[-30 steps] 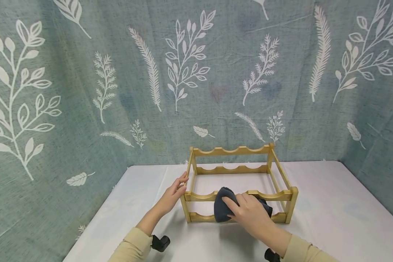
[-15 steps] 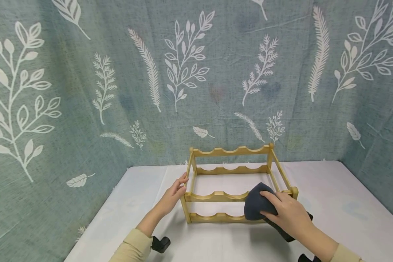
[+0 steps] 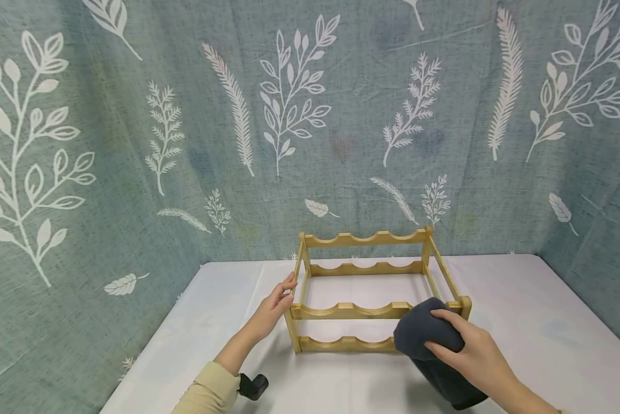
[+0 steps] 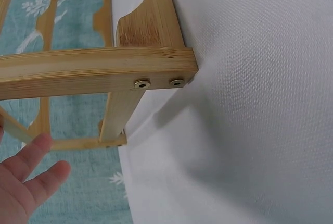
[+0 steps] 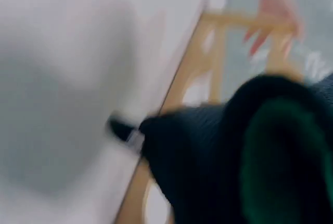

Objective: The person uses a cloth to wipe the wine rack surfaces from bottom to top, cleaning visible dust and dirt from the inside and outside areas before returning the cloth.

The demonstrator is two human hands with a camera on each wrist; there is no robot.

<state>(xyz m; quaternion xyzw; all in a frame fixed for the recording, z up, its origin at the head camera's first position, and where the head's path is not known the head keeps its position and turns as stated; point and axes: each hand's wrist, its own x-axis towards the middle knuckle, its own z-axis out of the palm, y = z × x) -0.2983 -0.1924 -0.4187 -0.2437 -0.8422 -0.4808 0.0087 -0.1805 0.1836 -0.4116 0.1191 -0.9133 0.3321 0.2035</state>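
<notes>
A dark blue cloth [image 3: 426, 330] hangs in folds from my right hand [image 3: 477, 353], which pinches it between thumb and fingers. The cloth is at the front right corner of a wooden wine rack [image 3: 348, 311] and hides part of its front rails. In the right wrist view the cloth [image 5: 192, 146] is blurred, with green showing inside a fold and a small tag at its edge. My left hand [image 3: 270, 313] rests against the rack's left side rail, fingers mostly straight. The left wrist view has these fingers [image 4: 36, 156] stretched out beside the wood.
The rack stands on a white-covered table [image 3: 227, 299], near its back edge. Leaf-patterned blue-green fabric [image 3: 310, 115] hangs behind and on both sides. A black strap end [image 3: 253, 386] sticks out at my left wrist.
My right hand has carried the cloth from the middle of the rack's front to its right corner, then slightly lower. More of the cloth now hangs down. The left hand and rack stay put.
</notes>
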